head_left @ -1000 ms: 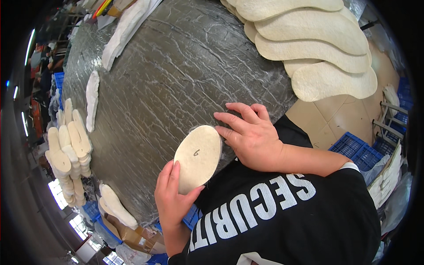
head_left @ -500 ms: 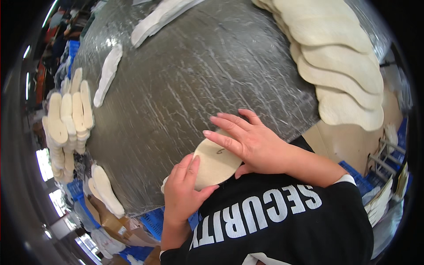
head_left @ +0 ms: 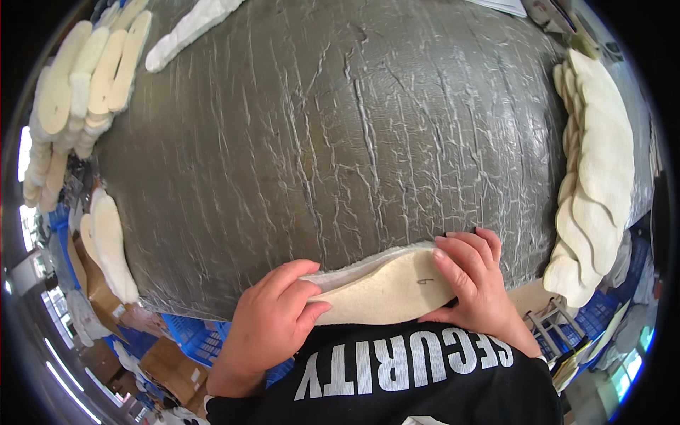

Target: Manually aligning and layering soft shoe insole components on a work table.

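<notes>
At the table's near edge, a cream insole (head_left: 382,296) with a small dark mark lies lengthwise from left to right. Along its far side shows a white fleecy layer (head_left: 354,270); whether it is a second insole or a lining I cannot tell. My left hand (head_left: 275,315) grips the left end, thumb on the near side and fingers over the far edge. Around the right end, beside the mark, my right hand (head_left: 476,282) is closed with its thumb underneath at the near edge. Both hands partly hide the ends.
Plastic film wrinkles over the grey table (head_left: 340,142). Overlapping cream insoles (head_left: 595,177) line its right edge; piled insoles (head_left: 74,85) stand far left. More insoles (head_left: 112,244) lie at the left edge, and a white fleecy strip (head_left: 188,35) farther back. Below are a blue crate (head_left: 202,336) and cardboard box (head_left: 170,368).
The view has turned, shifting the table and stacks. The insole now lies more level, with the fleecy layer showing behind it. My right hand has moved from over its top to its right end.
</notes>
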`<state>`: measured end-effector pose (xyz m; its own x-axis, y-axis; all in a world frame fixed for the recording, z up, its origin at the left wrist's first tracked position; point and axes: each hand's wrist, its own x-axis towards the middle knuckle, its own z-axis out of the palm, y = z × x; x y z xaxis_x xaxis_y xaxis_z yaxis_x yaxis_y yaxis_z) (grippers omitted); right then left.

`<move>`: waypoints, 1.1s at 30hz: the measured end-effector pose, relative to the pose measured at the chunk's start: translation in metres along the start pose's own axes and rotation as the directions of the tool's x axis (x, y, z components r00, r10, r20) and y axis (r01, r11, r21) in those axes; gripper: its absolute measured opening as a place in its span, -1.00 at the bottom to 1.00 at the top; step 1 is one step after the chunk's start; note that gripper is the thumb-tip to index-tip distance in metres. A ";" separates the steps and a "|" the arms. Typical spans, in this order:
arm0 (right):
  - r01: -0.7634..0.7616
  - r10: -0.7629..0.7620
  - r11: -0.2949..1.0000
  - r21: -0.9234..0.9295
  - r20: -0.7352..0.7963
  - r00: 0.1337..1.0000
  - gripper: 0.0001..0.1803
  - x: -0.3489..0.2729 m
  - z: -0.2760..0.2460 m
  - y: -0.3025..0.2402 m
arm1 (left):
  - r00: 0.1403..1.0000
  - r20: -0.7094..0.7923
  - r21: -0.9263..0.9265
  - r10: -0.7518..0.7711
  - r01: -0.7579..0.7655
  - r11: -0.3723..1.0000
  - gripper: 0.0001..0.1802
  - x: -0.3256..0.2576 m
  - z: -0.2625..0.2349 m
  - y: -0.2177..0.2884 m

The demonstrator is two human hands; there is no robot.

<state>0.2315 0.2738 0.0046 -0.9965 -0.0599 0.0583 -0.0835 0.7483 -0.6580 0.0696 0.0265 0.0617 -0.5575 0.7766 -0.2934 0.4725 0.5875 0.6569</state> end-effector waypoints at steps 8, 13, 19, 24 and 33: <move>-0.030 0.034 0.997 -0.070 0.053 0.998 -0.02 0.006 -0.004 0.003 | 0.998 0.056 -0.095 -0.043 0.048 0.994 -0.82 0.014 -0.001 -0.010; -0.035 0.039 0.996 -0.087 0.044 0.998 -0.02 0.006 -0.004 0.002 | 0.996 0.062 -0.123 -0.064 0.072 0.990 -0.83 0.019 0.001 -0.010; -0.064 0.106 0.979 -0.193 0.218 0.970 -0.01 0.025 -0.029 -0.009 | 0.997 0.040 -0.073 -0.068 0.071 0.995 -0.86 0.019 0.005 -0.008; -0.014 0.020 0.998 -0.062 0.090 0.996 -0.46 0.054 -0.026 -0.018 | 1.000 0.031 -0.017 -0.001 0.002 1.000 -0.86 0.020 0.007 -0.008; 0.010 -0.018 0.999 0.043 0.175 0.984 -0.75 0.083 -0.001 -0.019 | 0.980 -0.077 0.009 0.182 -0.182 0.983 -0.80 0.012 0.005 -0.005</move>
<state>0.1503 0.2552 0.0229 -0.9802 -0.1881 -0.0623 -0.0940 0.7185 -0.6892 0.0640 0.0344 0.0510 -0.5129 0.8507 -0.1149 0.5724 0.4387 0.6928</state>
